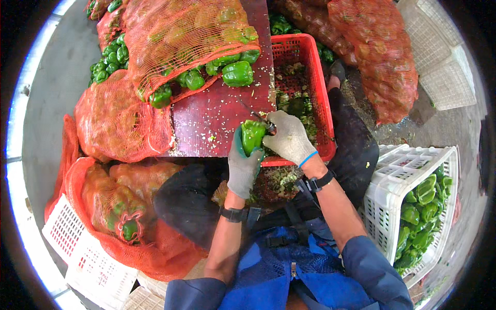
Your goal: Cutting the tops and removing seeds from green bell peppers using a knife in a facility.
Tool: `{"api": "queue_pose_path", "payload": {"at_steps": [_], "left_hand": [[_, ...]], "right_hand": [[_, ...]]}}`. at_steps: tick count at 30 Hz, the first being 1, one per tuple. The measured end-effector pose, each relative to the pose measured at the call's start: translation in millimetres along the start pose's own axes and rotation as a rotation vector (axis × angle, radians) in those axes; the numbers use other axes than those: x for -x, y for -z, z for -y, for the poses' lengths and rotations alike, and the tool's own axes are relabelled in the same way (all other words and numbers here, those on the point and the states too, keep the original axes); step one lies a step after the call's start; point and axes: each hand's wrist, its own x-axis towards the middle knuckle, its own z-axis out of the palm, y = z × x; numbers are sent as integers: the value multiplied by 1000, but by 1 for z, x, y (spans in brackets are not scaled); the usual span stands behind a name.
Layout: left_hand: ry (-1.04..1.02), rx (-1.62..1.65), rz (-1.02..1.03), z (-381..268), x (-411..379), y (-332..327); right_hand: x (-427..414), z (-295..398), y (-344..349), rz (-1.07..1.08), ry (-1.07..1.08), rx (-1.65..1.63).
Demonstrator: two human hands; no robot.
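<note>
My left hand [245,162], in a grey and green glove, grips a green bell pepper [253,135] above the near edge of the red table [209,131]. At the pepper's right side is my right hand [288,135], in a pale knit glove, closed on the dark handle of a knife [254,110] whose thin blade points up and left. Fingers of the right glove hide part of the handle. An orange mesh sack [186,38] of green peppers lies open on the table, and a whole pepper [237,74] rests at its mouth.
Beside the table stands a red plastic basket [327,116] holding pepper scraps. A white crate [387,201] with cut green peppers is at the right. Filled mesh sacks [120,116] crowd the left, and another sack [381,62] lies at the upper right. Pale seeds dot the tabletop.
</note>
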Motion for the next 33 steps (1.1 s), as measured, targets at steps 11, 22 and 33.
{"api": "queue_pose_path", "payload": {"at_steps": [11, 22, 33], "left_hand": [[49, -42, 4, 16, -22, 12], [278, 777, -3, 4, 0, 18], [246, 978, -40, 12, 15, 8]], "right_hand": [[-9, 3, -26, -86, 99, 169], [-34, -19, -29, -226, -442, -619], [-26, 1, -25, -499, -732, -1390]]}}
